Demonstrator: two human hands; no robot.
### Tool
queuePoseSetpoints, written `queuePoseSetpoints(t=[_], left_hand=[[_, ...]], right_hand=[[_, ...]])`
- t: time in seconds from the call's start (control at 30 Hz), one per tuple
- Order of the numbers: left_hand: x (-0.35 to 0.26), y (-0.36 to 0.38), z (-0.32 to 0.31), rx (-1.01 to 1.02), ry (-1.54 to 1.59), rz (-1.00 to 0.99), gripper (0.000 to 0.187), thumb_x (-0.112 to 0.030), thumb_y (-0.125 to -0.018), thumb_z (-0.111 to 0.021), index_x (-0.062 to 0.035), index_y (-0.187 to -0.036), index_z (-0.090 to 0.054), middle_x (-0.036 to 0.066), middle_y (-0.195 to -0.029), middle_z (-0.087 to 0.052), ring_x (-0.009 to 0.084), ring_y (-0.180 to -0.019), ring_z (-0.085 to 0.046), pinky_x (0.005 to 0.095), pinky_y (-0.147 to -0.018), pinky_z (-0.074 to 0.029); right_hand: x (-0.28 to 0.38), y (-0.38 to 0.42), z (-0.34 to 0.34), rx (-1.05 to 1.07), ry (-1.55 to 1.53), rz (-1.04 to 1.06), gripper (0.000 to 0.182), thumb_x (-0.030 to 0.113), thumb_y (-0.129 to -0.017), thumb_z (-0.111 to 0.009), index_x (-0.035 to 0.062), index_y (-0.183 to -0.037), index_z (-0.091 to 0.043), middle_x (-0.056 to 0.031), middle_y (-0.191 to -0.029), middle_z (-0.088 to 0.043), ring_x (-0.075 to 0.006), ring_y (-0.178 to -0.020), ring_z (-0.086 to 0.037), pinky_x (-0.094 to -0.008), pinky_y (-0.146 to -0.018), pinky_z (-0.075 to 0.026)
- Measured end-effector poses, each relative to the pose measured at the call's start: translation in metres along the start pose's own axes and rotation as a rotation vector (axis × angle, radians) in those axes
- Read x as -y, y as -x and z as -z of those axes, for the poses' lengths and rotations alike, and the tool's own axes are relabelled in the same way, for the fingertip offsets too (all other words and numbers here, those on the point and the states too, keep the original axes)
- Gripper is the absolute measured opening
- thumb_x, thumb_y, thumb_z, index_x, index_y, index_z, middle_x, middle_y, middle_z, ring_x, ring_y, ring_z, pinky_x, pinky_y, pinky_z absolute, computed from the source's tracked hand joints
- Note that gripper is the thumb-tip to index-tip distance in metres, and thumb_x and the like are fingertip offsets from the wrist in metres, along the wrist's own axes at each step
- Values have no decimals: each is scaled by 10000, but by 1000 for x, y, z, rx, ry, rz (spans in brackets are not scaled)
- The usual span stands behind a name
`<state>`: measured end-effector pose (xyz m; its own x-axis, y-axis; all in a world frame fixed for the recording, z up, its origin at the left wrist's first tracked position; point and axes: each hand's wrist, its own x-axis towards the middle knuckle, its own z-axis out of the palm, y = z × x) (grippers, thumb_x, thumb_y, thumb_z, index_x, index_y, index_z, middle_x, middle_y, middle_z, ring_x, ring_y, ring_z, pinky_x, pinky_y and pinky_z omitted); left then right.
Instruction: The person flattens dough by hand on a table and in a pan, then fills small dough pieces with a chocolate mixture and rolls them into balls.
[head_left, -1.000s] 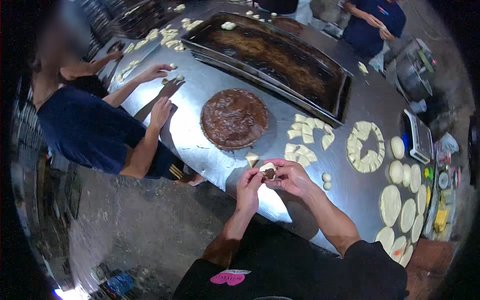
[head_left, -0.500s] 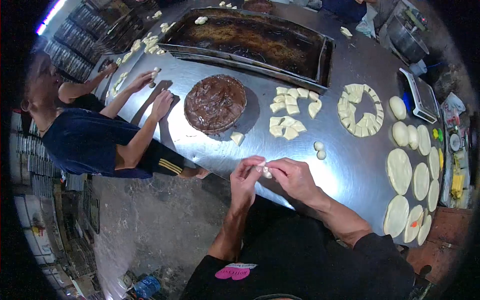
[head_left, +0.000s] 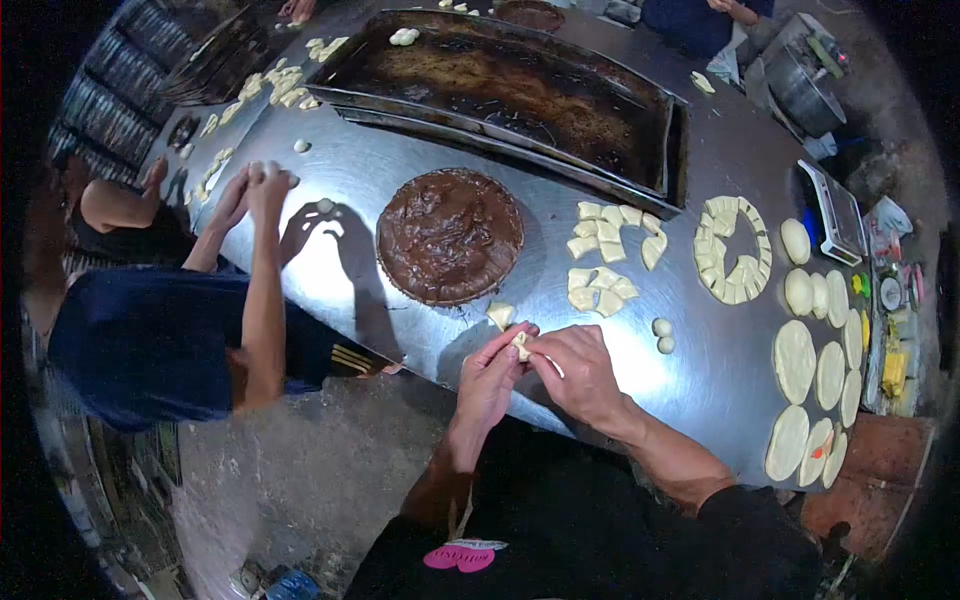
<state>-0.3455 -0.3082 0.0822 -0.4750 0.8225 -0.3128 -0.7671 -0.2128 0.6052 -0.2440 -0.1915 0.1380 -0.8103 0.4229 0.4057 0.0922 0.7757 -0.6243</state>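
Observation:
A small piece of dough (head_left: 521, 345) is pinched between the fingertips of both hands, above the near table edge. My left hand (head_left: 488, 378) supports it from the left, and my right hand (head_left: 578, 368) presses its edge with thumb and fingers. Just beyond them lies a flat cut dough piece (head_left: 500, 316). Farther left, a round pan of chocolate-brown paste (head_left: 448, 240) stands on the table. Two small dough balls (head_left: 663, 336) rest right of my hands. Whatever is inside the held dough is hidden.
Cut dough pieces (head_left: 603, 291), a ring of dough wedges (head_left: 733, 290) and flat dough ovals (head_left: 795, 362) cover parts of the metal table (head_left: 690, 400). A large dark baking tray (head_left: 540, 90) and a scale (head_left: 832, 215) stand beyond. A co-worker's hands (head_left: 262, 195) work at the left.
The view has shifted slightly. My hands still pinch the dough, which now looks more gathered. The co-worker's hands have come together, and a dough ball lies beyond them.

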Motion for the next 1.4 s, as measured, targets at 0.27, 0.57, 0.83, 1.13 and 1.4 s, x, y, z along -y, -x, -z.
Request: queuePoseSetpoints(t=[0.27, 0.57, 0.83, 1.13, 1.4], left_hand=[[-9, -13, -1, 270, -219, 195, 362, -19, -905, -560, 88, -1249, -529, 165, -1181, -607, 211, -1050, -602, 337, -929, -481], [111, 4, -70, 248, -282, 282, 380, -13, -871, -608, 40, -1243, -554, 90, -1065, -634, 140, -962, -598, 271, -846, -486], [167, 22, -60, 188, -624, 378, 477, -197, -939, -581, 35, -1334, -448, 169, -1306, -521, 238, -1152, -549, 364, -939, -489], [163, 34, -52, 240, -839, 231, 383, -189, -918, -614, 4, -1243, -549, 115, -1162, -610, 170, -1028, -592, 290, -901, -462], [159, 23, -117, 429, -1096, -300, 362, -24, -831, -678, -52, -1181, -588, 94, -973, -625, 152, -862, -622, 277, -728, -540]], right_hand=[[2, 10, 34, 37, 74, -51, 149, 139, -771, -709, 110, -905, -648, -31, -839, -596, -220, -769, -565, -353, -727, -372], [-27, 127, 82, -230, 286, -157, 113, 105, -740, -691, 98, -813, -605, -28, -798, -586, -208, -756, -566, -354, -712, -372], [-115, 267, 102, -152, 591, -314, 198, 68, -769, -629, 78, -967, -622, -75, -885, -594, -260, -835, -550, -415, -783, -385], [-115, 242, 101, -193, 366, -411, 129, 38, -729, -643, 80, -849, -671, -96, -878, -595, -298, -881, -574, -406, -831, -451], [-88, 183, 133, -127, -1396, -1076, 167, 82, -922, -576, -21, -1052, -604, -105, -983, -631, -165, -912, -624, -299, -799, -534]])
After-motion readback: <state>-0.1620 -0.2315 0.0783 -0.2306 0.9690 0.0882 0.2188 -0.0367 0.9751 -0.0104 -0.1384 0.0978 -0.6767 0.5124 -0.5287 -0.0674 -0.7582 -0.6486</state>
